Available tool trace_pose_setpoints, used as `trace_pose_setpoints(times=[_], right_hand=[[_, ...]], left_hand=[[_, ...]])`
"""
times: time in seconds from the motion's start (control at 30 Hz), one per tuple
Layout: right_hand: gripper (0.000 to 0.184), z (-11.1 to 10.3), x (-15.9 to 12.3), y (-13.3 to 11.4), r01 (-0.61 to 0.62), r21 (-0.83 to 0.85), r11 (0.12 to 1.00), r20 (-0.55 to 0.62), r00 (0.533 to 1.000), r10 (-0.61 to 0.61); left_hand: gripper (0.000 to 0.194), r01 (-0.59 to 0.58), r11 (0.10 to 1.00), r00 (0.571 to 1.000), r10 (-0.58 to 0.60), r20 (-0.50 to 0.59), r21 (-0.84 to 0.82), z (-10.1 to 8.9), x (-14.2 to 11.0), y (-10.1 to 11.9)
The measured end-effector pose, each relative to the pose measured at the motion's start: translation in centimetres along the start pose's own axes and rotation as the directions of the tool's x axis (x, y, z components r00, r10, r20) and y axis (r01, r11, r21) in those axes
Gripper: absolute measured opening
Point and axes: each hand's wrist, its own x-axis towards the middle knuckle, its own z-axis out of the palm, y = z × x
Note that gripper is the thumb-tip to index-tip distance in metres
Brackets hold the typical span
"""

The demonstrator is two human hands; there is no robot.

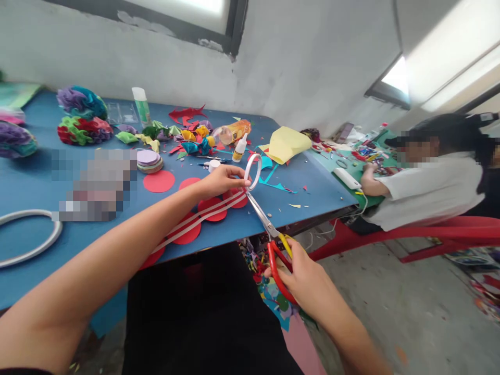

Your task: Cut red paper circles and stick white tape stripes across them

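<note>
My left hand (226, 179) pinches a roll of narrow white tape (253, 172) above the table's front edge. Two pale strips of tape (191, 225) run from near that hand across a row of red paper circles (213, 209). In my right hand (307, 278) are scissors (269, 225) with one red and one yellow handle, fingers through the loops. The blades point up and away, their tips close below the roll and my left fingers. Whether the tips touch the tape I cannot tell. My left forearm hides part of the circles.
On the blue table (35, 182) lie a glue bottle (239, 148), a glue stick (141, 107), tissue-paper flowers (84, 130), a white ring (58, 229), stacked paper discs (149, 160) and yellow paper (287, 145). A person (437, 177) sits at a green table to the right. Paper scraps lie below.
</note>
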Motion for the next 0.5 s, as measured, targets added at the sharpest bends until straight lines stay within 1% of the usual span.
trace_pose_setpoints(times=[0.07, 0.13, 0.3, 0.5], right_hand=[[0.047, 0.2, 0.1, -0.4, -0.006, 0.001, 1.000, -0.010, 1.000, 0.006], [0.047, 0.5, 0.2, -0.5, 0.013, -0.004, 1.000, -0.036, 0.999, -0.013], [0.052, 1.0, 0.6, -0.7, 0.026, -0.044, 0.999, -0.088, 0.996, -0.029], [0.060, 1.1, 0.7, -1.2, -0.002, -0.076, 0.997, -0.067, 0.998, -0.003]], left_hand=[[0.030, 0.004, 1.000, 1.000, -0.004, -0.006, 0.000, 0.1, -0.1, 0.2], [0.032, 0.009, 1.000, 1.000, -0.009, -0.016, -0.002, 0.1, -0.1, 0.3], [0.034, 0.021, 1.000, 0.999, -0.022, -0.040, -0.012, 0.1, -0.1, 0.2], [0.031, 0.019, 1.000, 0.999, -0.020, -0.043, -0.023, 0.0, -0.1, 0.2]])
